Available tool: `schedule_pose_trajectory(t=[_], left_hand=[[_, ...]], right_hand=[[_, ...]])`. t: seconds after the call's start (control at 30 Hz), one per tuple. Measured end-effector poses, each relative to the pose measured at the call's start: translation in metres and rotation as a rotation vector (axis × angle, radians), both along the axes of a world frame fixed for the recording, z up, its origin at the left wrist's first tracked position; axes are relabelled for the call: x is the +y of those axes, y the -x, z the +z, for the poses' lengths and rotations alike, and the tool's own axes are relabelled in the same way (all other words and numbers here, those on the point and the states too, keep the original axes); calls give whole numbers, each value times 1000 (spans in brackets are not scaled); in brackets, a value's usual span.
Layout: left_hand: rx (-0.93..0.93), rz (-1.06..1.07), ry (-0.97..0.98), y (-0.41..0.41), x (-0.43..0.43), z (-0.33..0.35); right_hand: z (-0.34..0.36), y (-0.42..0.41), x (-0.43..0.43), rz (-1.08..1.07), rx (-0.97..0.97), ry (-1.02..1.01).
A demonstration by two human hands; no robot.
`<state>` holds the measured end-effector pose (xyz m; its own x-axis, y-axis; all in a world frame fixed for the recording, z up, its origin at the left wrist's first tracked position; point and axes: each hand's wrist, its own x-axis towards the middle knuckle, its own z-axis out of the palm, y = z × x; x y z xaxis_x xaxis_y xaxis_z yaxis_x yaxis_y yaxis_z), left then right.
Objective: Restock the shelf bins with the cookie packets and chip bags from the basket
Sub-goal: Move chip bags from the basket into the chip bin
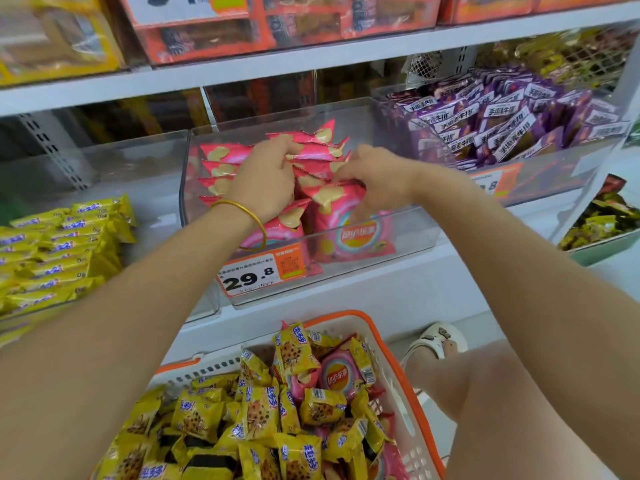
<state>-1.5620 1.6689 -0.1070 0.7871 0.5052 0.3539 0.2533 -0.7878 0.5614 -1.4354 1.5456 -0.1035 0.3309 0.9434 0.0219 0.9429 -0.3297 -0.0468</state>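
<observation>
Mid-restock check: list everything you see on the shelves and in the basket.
pink chip bags: many, pink, middle clear bin; few in basket.
clear bin: one, transparent, middle shelf.
yellow cookie packets: many, yellow, left bin and basket.
purple packets: many, purple, right bin.
basket: one, white with orange rim, below shelf.
price tag: one, orange-white, bin front.
orange boxes: several, orange, top shelf.
left hand: one, gold bangle, grips pink chip bags.
right hand: one, grips pink chip bags.

The white shelf (398, 292) bears three clear bins: the middle bin (381, 237) where the left hand (263, 181) and right hand (377, 181) grip chip bags (322, 157), the yellow-packet bin (207, 303) left of that grip, the purple-packet bin (554, 181) right of it.
</observation>
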Motion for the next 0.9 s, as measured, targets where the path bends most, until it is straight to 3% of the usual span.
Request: schedule_pose_trajectory(t=[0.07, 0.13, 0.23, 0.3, 0.37, 0.47, 0.53, 0.8, 0.9], left_hand=[[19, -48, -8, -6, -2, 2], [83, -115, -40, -12, -5, 4], [312, -139, -243, -20, -2, -3], [432, -95, -390, -22, 1, -9], [519, -59, -472, -23, 5, -15], [589, -19, -459, -20, 3, -19], [612, -21, -431, -18, 2, -20], [627, 10, -414, -14, -2, -19], [516, 36, -423, -6, -9, -16]], right_hand=[[-9, -2, 4, 14, 59, -26], [-11, -6, 1, 15, 266, -102], [-7, -9, -8, -134, 621, -421], [-10, -14, -7, -309, 492, -478], [-14, -10, -3, -439, 412, -317], [-23, -3, 6, -428, 356, -260], [-30, -2, 12, -471, 376, -330], [-36, 2, 14, -542, 403, -385], [-32, 11, 2, -551, 275, -520]])
